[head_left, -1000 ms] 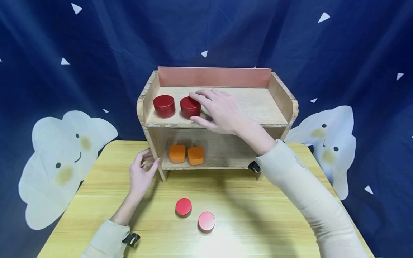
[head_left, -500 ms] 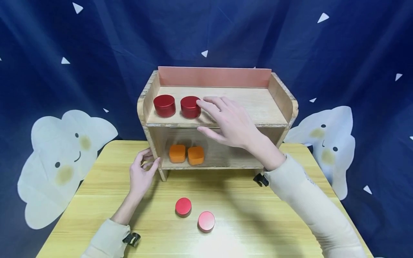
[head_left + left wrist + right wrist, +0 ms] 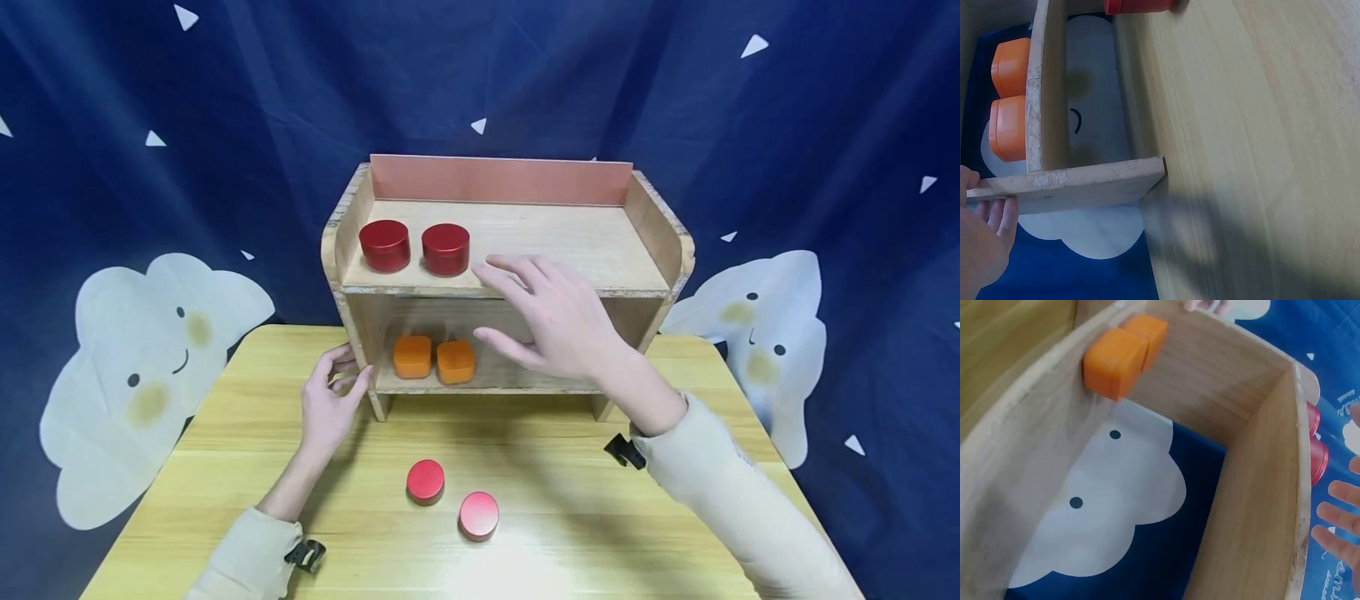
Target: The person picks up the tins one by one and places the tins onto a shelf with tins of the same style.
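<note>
A two-tier wooden shelf (image 3: 555,225) stands on the table. My left hand (image 3: 330,408) holds the front edge of its left side panel, thumb at the edge and fingers against the outer face, as the left wrist view shows. Two round dark red tins, a left one (image 3: 386,247) and a right one (image 3: 446,251), sit side by side on the upper tier's left half. In front of that tier, right of the tins, my right hand (image 3: 558,317) hovers with spread, relaxed fingers (image 3: 1338,515) and nothing in it. Two orange rounded-square tins (image 3: 412,358) stand on the lower tier's left.
On the table (image 3: 360,533) before the shelf lie two smaller round tins, one red (image 3: 426,482) and one pinkish red (image 3: 478,515). A pink board (image 3: 502,179) backs the upper tier. A dark blue curtain (image 3: 480,67) with cloud shapes hangs behind.
My right hand has come off the right dark red tin and drawn back toward me, down and to the right. The left hand and the tins have stayed in place.
</note>
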### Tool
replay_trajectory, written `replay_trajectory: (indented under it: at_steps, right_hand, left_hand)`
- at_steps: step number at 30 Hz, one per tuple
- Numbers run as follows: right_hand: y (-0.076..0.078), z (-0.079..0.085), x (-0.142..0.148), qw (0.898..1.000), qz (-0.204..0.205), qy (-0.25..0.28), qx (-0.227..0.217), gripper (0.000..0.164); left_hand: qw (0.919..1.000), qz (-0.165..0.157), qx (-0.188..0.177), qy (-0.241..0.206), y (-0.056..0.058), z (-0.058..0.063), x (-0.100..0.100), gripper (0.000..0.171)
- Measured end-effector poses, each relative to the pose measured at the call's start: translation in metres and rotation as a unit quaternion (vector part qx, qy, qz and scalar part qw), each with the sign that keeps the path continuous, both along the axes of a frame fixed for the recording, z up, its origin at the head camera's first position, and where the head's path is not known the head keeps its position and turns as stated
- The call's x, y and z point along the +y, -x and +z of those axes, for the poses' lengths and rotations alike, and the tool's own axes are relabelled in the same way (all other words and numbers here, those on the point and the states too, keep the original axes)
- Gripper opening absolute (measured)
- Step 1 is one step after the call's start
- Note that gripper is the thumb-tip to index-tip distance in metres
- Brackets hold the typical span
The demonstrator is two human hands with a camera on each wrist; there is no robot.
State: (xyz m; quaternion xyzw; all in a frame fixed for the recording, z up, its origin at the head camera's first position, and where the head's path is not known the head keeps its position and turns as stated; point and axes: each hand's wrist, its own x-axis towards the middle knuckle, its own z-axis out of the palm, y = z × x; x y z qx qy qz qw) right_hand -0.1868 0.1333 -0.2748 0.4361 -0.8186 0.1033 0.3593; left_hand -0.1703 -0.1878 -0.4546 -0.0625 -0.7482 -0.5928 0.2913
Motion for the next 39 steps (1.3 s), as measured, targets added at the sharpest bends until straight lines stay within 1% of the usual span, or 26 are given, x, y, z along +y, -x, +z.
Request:
replay_trajectory:
  at_steps: [3,7,10,17,25,31,34,39]
  right_hand:
    - [-0.006,-0.005,0.002,1.0,0.006,0.001,0.013,0.063]
    - [-0.014,-0.015,0.007,1.0,0.007,0.003,0.017,0.063]
    - [-0.02,-0.024,0.012,1.0,0.004,0.0,0.016,0.064]
    - [-0.029,-0.048,0.018,1.0,0.012,-0.012,0.019,0.066]
    - [-0.038,-0.08,0.021,0.999,0.016,-0.031,0.001,0.067]
    - [-0.045,-0.1,0.022,0.998,0.034,-0.043,-0.008,0.067]
    - [-0.048,-0.109,0.023,0.998,0.043,-0.052,-0.014,0.064]
    - [-0.054,-0.125,0.026,0.996,0.044,-0.069,-0.02,0.074]
  left_hand:
    - [1.0,-0.001,0.0,-0.002,0.0,0.0,0.0,0.035]
    - [1.0,-0.003,0.001,-0.002,0.0,0.0,-0.001,0.036]
    - [1.0,-0.003,0.003,0.002,0.0,0.0,-0.001,0.036]
    - [1.0,-0.002,0.003,0.002,0.0,0.0,-0.001,0.036]
    - [1.0,0.0,0.001,0.003,0.0,0.0,-0.001,0.036]
    - [1.0,0.001,-0.002,0.003,0.001,0.0,-0.001,0.036]
    - [1.0,0.002,-0.003,0.003,0.001,0.0,-0.001,0.036]
    - [1.0,0.003,-0.001,0.005,0.001,0.0,0.0,0.036]
